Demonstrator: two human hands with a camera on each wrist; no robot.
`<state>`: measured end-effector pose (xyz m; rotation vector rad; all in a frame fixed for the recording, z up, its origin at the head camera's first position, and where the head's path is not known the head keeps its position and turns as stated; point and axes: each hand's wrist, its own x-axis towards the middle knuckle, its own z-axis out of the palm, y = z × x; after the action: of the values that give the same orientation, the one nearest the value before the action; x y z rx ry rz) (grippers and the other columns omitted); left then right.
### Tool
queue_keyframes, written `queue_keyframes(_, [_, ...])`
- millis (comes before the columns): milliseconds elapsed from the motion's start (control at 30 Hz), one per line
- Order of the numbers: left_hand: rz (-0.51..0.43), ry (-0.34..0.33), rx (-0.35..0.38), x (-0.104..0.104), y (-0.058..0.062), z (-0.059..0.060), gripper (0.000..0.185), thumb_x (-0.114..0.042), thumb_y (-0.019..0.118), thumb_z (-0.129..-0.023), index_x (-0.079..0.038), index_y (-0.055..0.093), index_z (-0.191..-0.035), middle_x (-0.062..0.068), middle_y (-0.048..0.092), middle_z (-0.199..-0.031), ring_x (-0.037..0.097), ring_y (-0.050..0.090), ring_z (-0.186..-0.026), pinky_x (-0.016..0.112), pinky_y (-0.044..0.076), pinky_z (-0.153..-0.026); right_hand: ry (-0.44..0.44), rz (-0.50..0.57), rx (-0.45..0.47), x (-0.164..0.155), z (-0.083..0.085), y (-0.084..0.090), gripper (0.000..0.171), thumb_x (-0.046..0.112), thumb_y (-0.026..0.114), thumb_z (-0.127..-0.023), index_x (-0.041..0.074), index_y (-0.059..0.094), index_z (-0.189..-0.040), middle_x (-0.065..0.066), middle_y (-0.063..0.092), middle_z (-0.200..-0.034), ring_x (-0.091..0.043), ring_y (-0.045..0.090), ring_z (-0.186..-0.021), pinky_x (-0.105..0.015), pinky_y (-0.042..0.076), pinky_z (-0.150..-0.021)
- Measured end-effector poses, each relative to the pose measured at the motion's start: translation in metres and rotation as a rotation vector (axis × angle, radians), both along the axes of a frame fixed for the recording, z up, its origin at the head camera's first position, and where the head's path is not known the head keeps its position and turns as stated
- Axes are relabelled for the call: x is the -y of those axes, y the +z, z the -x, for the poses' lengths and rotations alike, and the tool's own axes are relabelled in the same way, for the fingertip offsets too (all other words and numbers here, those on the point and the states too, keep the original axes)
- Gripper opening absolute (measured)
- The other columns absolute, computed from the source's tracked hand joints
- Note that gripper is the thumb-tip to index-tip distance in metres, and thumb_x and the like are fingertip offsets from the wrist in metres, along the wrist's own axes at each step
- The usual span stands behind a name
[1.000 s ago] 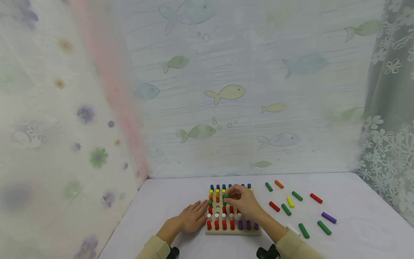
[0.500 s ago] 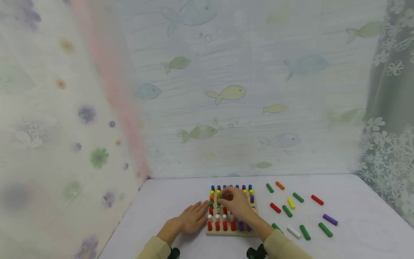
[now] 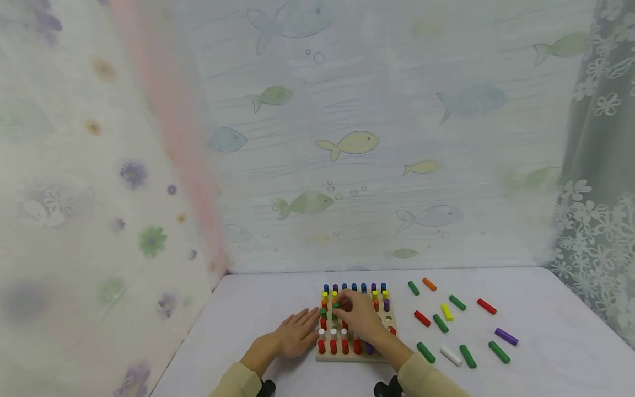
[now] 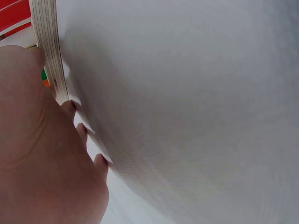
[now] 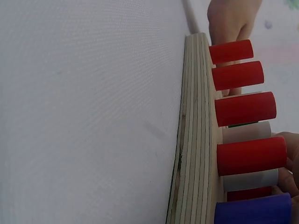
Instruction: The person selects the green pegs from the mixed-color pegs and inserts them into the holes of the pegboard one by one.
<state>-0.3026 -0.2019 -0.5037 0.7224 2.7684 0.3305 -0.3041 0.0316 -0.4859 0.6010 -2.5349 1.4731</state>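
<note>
our right hand (image 3: 358, 315) pinches a green peg (image 3: 335, 306) in its fingers over the pegboard (image 3: 354, 355), left of its middle. our left hand (image 3: 297, 332) lies flat, fingers straight, against the board's left edge. most holes look filled; about a dozen loose pegs (image 3: 439, 322) wait on the table (image 3: 545, 342) to the right.

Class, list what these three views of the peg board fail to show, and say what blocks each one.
1. Head view: the right hand covers the board's middle holes and most of the green peg at its fingertips.
2. Left wrist view: the left hand fills the corner; the board is cut off at the edge.
3. Right wrist view: only the near row of red pegs shows, rows behind overlap.
</note>
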Motion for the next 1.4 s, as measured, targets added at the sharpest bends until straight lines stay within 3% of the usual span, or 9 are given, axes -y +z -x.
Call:
queue_keyframes(667, [-0.005,-0.003,-0.013,0.0022,-0.0041,0.0011,0.069,-0.056,0.029,-0.108,-0.016,0.025,-0.164,0.001,0.024,-0.17,0.029,0.021,-0.156,0.059,0.018,-0.124,-0.004,-0.088,-0.025,0.0017,-0.0004,-0.0036,0.008,0.009,0.077,-0.092,0.008,0.072,-0.099,0.004,0.071,-0.09,-0.01,0.061,-0.081,-0.025,0.057,-0.076])
queue_keyframes(1400, [-0.003,-0.021,-0.025,0.0017,-0.0067,0.0033,0.069,-0.055,0.029,-0.108,-0.014,0.025,-0.164,0.003,0.025,-0.169,0.031,0.021,-0.156,0.06,0.019,-0.123,0.065,-0.208,-0.067,-0.0002,-0.0006,0.0006,0.012,0.016,0.071,-0.097,0.01,0.077,-0.105,0.009,0.07,-0.09,-0.006,0.058,-0.08,-0.022,0.054,-0.074])
